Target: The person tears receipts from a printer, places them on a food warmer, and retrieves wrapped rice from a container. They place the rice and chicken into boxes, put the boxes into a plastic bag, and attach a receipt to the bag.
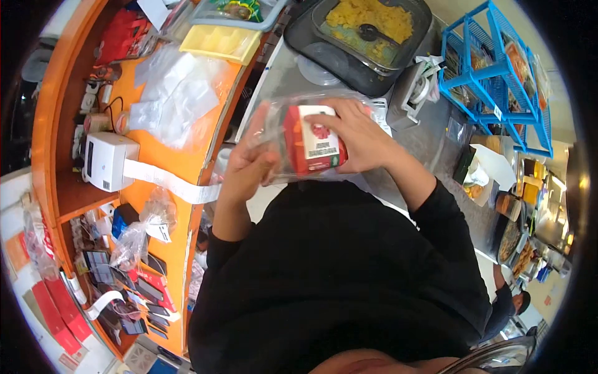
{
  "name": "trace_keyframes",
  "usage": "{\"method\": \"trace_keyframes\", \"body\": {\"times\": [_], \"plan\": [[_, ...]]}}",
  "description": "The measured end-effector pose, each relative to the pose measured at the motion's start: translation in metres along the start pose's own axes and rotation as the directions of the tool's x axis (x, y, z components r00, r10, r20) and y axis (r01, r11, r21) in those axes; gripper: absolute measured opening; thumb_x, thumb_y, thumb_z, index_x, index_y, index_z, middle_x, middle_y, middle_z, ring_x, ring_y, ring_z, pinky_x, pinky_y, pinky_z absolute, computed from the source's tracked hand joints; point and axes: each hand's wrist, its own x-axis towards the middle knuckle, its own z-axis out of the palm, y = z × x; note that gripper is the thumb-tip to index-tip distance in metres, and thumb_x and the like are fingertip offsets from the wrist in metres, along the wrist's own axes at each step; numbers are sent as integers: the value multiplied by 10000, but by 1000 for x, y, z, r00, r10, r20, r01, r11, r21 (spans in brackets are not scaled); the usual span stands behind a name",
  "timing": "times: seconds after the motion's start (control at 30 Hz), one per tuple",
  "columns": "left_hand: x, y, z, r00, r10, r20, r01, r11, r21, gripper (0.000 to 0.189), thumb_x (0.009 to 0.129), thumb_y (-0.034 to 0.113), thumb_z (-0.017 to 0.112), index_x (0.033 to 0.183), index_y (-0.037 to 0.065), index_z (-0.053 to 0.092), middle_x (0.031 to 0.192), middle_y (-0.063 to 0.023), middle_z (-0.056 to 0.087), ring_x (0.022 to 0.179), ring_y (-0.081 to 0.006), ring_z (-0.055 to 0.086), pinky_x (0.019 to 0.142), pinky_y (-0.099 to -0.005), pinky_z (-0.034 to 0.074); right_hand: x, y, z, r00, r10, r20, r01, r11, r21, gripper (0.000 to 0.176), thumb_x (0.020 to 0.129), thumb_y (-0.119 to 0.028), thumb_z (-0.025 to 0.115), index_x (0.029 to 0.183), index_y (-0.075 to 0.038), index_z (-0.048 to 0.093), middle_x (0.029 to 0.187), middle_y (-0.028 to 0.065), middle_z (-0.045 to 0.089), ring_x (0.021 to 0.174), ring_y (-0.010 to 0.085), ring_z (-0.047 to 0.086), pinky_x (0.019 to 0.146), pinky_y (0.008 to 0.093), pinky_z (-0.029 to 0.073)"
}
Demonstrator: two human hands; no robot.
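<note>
In front of my chest is a red-and-white printed food box (321, 142), with clear plastic bag film (277, 128) around its left side and top. My right hand (364, 134) grips the box from the right, its fingers lying across the printed front. My left hand (249, 165) is at the left side of the box, fingers curled on the clear plastic bag and partly smeared by motion. What is inside the box is hidden.
On the orange counter (205, 118) at left are clear plastic bags (174, 93) and a white receipt printer (109, 162) trailing a long paper strip (165, 177). A pan of yellow food (367, 28) stands ahead. Blue baskets (498, 68) are at right. Another person (507, 305) is at far right.
</note>
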Motion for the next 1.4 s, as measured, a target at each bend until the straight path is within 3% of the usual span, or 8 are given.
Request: {"method": "trace_keyframes", "body": {"times": [0.2, 0.33, 0.47, 0.8, 0.93, 1.13, 1.3, 1.4], "plan": [[-2, 12, 11, 994, -24, -103, 62, 920, 387, 726, 863, 188, 680, 1460, 17, 305, 1309, -92, 500, 1023, -126, 537, 837, -247, 443, -15, -28, -22, 880, 267, -392, -404, 856, -324, 762, 614, -344, 834, 1239, -58, 504, 1254, 173, 506, 1138, 361, 503, 968, 453, 361], [11, 9, 7, 966, 258, 14, -216, 778, 590, 551, 882, 94, 630, 1393, 20, 437, 1016, -74, 567, 796, -110, 529, 690, -225, 415, -75, 5, -21, 507, 862, 10, -861, 507, -28, 394, 816, -292, 714, 1046, 4, 589, 981, 143, 637, 914, 283, 618, 876, 386, 458], [22, 28, 18, 951, 238, 196, -300, 571, 764, 509, 856, 235, 645, 1278, -30, 538, 1209, -135, 546, 989, -200, 527, 875, -318, 416, -64, -35, -86, 725, 689, 27, -463, 457, 760, 220, 967, -171, 521, 872, -3, 626, 832, 95, 667, 850, 181, 630, 843, 335, 477], [47, -1, 47, 833, 267, 484, -492, -38, 870, 479, 855, 387, 606, 1212, 68, 590, 1069, -118, 511, 1056, -323, 456, 918, -458, 377, 17, -67, -24, 847, 531, -39, -90, 214, 973, 232, 890, -131, 631, 1059, -20, 517, 949, 81, 610, 804, 141, 598, 669, 292, 492], [55, -51, 4, 926, 140, 352, -370, 144, 918, 456, 879, 390, 580, 1210, 76, 580, 1061, -123, 513, 1062, -318, 471, 927, -454, 385, 37, -88, 27, 964, 96, -248, 28, 892, 452, 228, 829, -35, 580, 1041, -35, 494, 814, 120, 610, 652, 244, 617, 594, 379, 502], [79, -96, -34, 948, 9, 319, -316, 156, 936, 424, 914, 394, 540, 1207, 89, 565, 1049, -131, 515, 1072, -309, 494, 941, -447, 397, 10, -79, -21, 983, 184, 25, -182, 930, 318, 212, 816, -66, 556, 1022, -19, 574, 863, 176, 636, 870, 366, 615, 774, 413, 483], [99, -87, -76, 983, 17, 183, -144, -547, 825, 386, 957, 369, 484, 1217, 92, 557, 989, -121, 571, 1023, -249, 557, 907, -392, 420, -69, -27, 22, 729, 473, -495, -358, 879, 313, 453, 780, -121, 642, 1208, -52, 511, 1180, 217, 552, 1131, 383, 517, 946, 464, 410], [108, -20, -7, 903, 162, -399, 293, 447, 845, 388, 970, 349, 433, 1176, 60, 589, 948, -99, 635, 873, -227, 614, 748, -360, 487, -107, -5, 83, 735, 436, -519, -478, 877, 60, 575, 757, -158, 684, 1281, -89, 456, 1342, 203, 439, 1287, 379, 390, 1025, 543, 310]]}}
